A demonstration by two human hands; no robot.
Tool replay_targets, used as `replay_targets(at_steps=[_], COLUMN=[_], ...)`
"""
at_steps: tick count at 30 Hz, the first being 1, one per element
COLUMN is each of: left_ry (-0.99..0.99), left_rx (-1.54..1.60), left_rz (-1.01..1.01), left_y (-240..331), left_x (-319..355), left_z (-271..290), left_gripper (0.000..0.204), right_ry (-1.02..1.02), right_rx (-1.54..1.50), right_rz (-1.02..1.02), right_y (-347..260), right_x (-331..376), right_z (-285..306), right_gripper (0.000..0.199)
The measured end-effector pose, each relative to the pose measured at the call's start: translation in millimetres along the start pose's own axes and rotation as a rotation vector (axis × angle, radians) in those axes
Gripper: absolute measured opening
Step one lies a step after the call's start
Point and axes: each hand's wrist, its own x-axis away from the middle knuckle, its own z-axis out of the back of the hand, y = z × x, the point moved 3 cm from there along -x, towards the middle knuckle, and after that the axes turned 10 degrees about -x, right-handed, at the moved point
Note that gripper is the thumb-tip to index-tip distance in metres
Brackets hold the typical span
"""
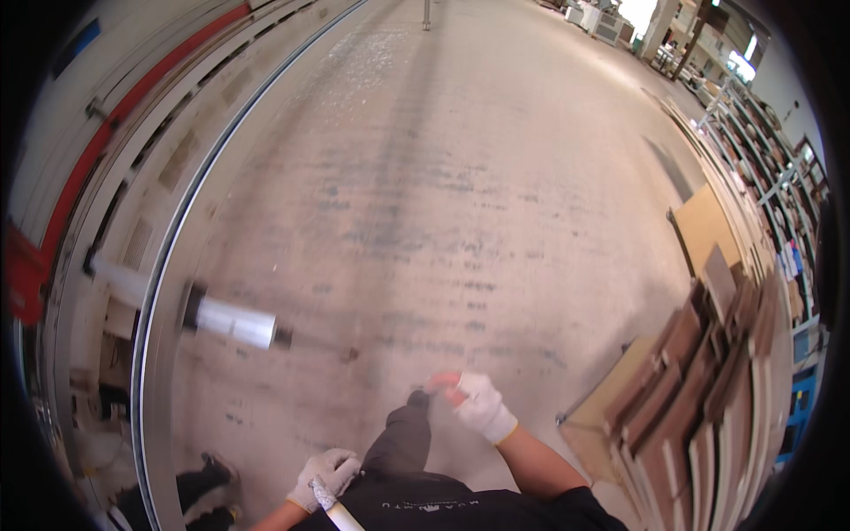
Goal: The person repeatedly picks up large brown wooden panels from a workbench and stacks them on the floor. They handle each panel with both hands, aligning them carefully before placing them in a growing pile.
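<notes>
My left hand (331,476), in a white glove, is closed beside my thigh. Across its near side lies a pale stick-like thing (341,513) with a silvery, lumpy tip; whether the fingers grip it or something else is hidden. Out in front on the right, my right hand (482,407) wears a white glove with a yellow cuff. Its fingers are wrapped round a curved red-orange object (445,386), which motion smears, so its kind is unclear.
Brown and pale panels (673,407) lean in a stack on the right, before a long rack (761,168). A metal-edged machine (164,257) runs along the left, with a silvery cylinder (235,321) jutting out. Another person's leg and shoe (217,469) show at lower left.
</notes>
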Motion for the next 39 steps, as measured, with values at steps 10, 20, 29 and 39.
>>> replay_targets(at_steps=[10,20,29,39], left_ry=[-0.069,0.203,0.063,0.214], left_rx=[0.175,-0.247,-0.056,0.017], left_rz=[-0.825,-0.365,-1.009,-0.507], left_y=[667.1,1250.8,1927.5,2626.2], left_x=[-506.8,-944.9,-1464.3,-2013.1], left_z=[312.6,643.7,932.6,1332.9], left_gripper=[0.041,0.036,0.027,0.043], right_ry=[0.704,0.054,0.327,0.533], right_rx=[-0.396,0.098,0.16,-0.301], right_rz=[-0.766,-0.217,-0.641,-0.469], right_y=[38.4,-129.9,-34.7,-135.6], right_x=[-386.9,-1232.9,-1843.4,-2632.4], right_z=[463.7,979.4,1466.6,2036.5], right_gripper=[0.046,0.027,0.034,0.025])
